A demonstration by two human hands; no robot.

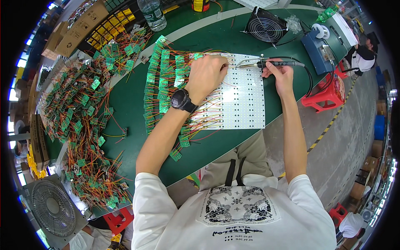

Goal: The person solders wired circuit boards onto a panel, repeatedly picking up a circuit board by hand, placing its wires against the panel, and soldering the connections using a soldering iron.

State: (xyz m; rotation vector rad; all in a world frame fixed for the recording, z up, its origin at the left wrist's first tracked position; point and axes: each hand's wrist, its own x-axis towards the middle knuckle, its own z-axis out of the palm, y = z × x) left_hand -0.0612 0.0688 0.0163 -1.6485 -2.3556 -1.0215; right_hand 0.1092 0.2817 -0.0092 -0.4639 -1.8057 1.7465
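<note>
My right hand [281, 77] grips a black soldering iron [275, 63], its metal tip pointing left over a white LED panel [243, 100]. A thin curved feed tube runs along the iron toward its tip. Near that tip, my left hand [208, 73] rests on the panel's upper left with its fingers curled closed. What those fingers pinch is hidden, though red and yellow wires [208, 118] lie around them. These wires run from the panel's left part to rows of small green circuit boards [165, 79] fanned out beside it.
A large heap of wired green boards [79, 100] covers the table's left side. At the back stand a water bottle [152, 14], a black fan [266, 27] and a blue soldering station [317, 52] with a white spool. A red stool [327, 93] stands to the right.
</note>
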